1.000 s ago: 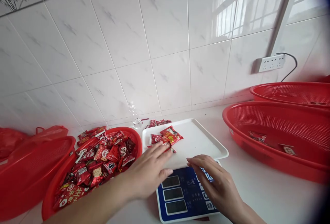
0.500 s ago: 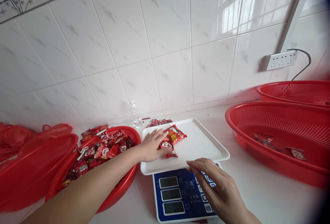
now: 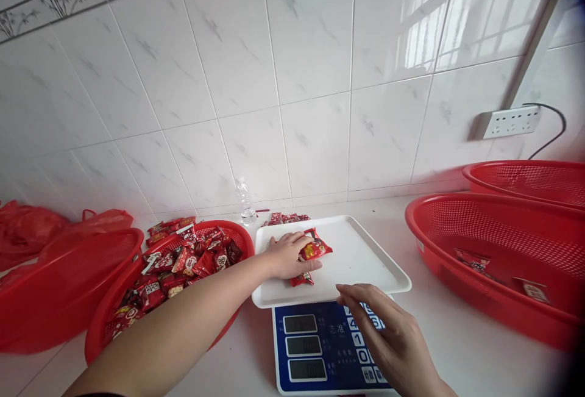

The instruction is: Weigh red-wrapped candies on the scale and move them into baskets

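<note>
My left hand (image 3: 291,255) reaches over the tray, its fingers curled around red snack packets (image 3: 316,249). Palm and fingers cover part of them. Under them lies the white tray (image 3: 361,257) of a blue digital scale (image 3: 336,360). In front of the tray, above the keypad, my right hand (image 3: 388,330) has thumb and fingertips pinched together with nothing visible between them. Left of the tray, a red basket (image 3: 98,330) holds many similar small packets (image 3: 185,263), partly behind my left forearm.
Two red perforated baskets (image 3: 439,250) stand at the right, the nearer with a few packets inside. Behind the tray are a clear bottle (image 3: 245,205) and more packets (image 3: 286,218). Another red basket (image 3: 55,299) and red plastic bags (image 3: 30,226) sit far left. A power strip (image 3: 509,122) hangs on the tiled wall.
My left hand has shifted over the packets and its fingers have closed in on them, covering more of them. My right hand stays nearly in place. The view has tilted slightly.
</note>
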A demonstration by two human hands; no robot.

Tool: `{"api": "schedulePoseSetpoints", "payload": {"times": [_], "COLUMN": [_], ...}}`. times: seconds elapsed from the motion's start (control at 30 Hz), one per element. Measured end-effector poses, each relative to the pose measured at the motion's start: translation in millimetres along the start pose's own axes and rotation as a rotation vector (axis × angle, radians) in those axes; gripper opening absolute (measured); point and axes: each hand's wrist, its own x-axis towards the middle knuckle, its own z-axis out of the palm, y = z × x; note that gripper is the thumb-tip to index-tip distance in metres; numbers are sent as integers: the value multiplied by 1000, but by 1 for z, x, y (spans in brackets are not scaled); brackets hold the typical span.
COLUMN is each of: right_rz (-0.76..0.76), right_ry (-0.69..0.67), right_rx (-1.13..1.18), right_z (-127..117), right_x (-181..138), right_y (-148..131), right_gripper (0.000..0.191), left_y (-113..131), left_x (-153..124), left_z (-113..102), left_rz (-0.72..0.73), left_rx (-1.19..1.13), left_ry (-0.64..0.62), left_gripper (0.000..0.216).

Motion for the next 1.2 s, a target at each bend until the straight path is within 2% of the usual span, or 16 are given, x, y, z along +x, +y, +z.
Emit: {"api": "schedulePoseSetpoints", "payload": {"times": [0.17, 0.3, 0.57, 0.73, 0.8, 0.9, 0.97, 1.0, 1.1, 1.2], "right_rz": [3, 9, 1, 17, 29, 48, 48, 41, 3, 4], "right_ry": [-5, -35, -28, -30, -28, -24, -24, -26, -36, -74], "right_rx": [-4, -23, -32, -30, -28, -27, -26, -26, -30, -57], "right_z": [-1, 0, 2, 2, 2, 1, 0, 0, -2, -3], "right_x": [0, -1, 0, 0, 0, 0, -1, -1, -3, -3], "right_y": [-1, -2, -1, 0, 1, 2, 2, 2, 1, 2], "right_gripper": [17, 18, 18, 18, 18, 18, 18, 18, 18, 18], "left_y": [-18, -29, -13, -10, -15, -37, -59, -71, -101, -111], "left_x": [-16, -27, -25, -19, -20, -25, -35, -41, -64, -87], "left_z": [-18, -20, -5, -7, -14, -30, -40, -42, -39, -21], "left_rz": [-7, -29, -40, -52, -9, 17, -93, -179, -356, -310], "left_rx": [-61, -18, -26, -42, -94, -196, -212, -199, -164, -132], "left_ry": [-15, -56, -143, -161, -102, 124, 259, 287, 218, 47], "left_gripper": [80, 91, 104, 103, 95, 60, 39, 34, 25, 25]}}
